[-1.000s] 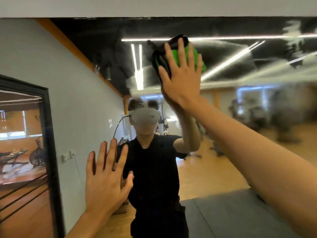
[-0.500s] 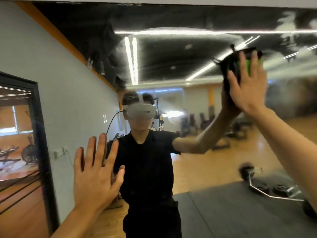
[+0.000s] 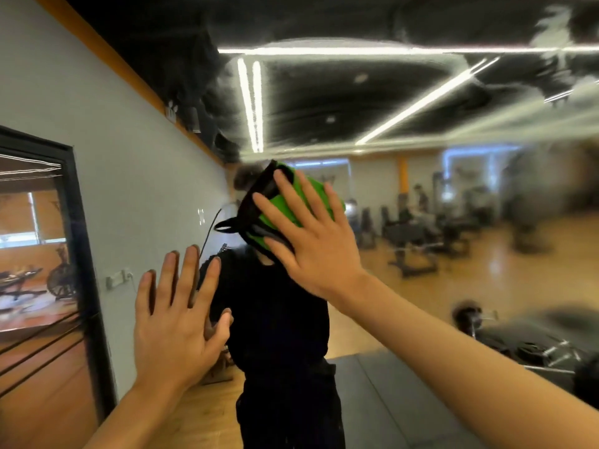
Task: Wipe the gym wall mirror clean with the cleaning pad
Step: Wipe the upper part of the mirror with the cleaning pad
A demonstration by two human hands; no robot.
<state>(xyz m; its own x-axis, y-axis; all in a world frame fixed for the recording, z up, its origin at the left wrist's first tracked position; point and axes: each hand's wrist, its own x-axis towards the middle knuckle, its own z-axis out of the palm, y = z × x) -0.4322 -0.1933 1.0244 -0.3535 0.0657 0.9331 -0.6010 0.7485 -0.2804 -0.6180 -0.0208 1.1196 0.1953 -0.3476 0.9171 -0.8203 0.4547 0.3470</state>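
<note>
Where your right hand [image 3: 319, 244] lies flat with its fingers straight and spread, the cleaning pad [image 3: 275, 207], green with black edging and a black loop at its left end, is pressed against the gym wall mirror [image 3: 405, 102] at mid-height, covering the head of your own reflection [image 3: 282, 319]. Left of it and lower: your left hand [image 3: 176, 322], palm to the glass, fingers straight and fanned, holding nothing. On the mirror: hazy smears across the reflected dark ceiling and light strips [image 3: 249, 102]. Reflected to the right, blurred: exercise machines [image 3: 418, 244] on a wood floor, a dark floor mat [image 3: 389, 400], a barbell [image 3: 518, 348]. Far left: a black-framed panel [image 3: 81, 254].
</note>
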